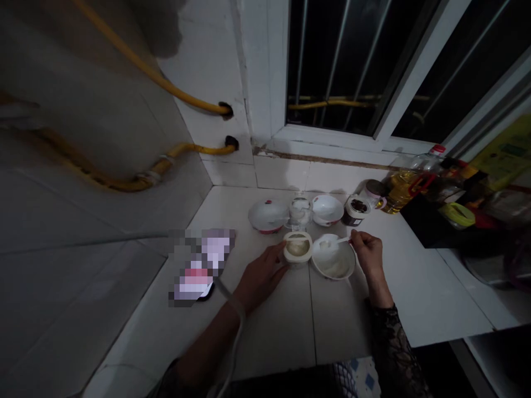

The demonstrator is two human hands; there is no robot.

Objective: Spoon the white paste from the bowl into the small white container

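My left hand is wrapped around the side of a small cream-rimmed jar, which stands open-topped with pale contents inside. Just right of the jar sits a white bowl holding some whitish stuff. My right hand pinches the handle of a white spoon, whose head is over the bowl's left inner side. What lies in the spoon's head is too blurred to tell. Behind the jar is a clear glass container, between a wide white bowl and a smaller white bowl.
A jar with dark contents and an oil bottle stand at the back right, beside a black box. At left lies a phone with a pale cable across my left forearm. A window is behind.
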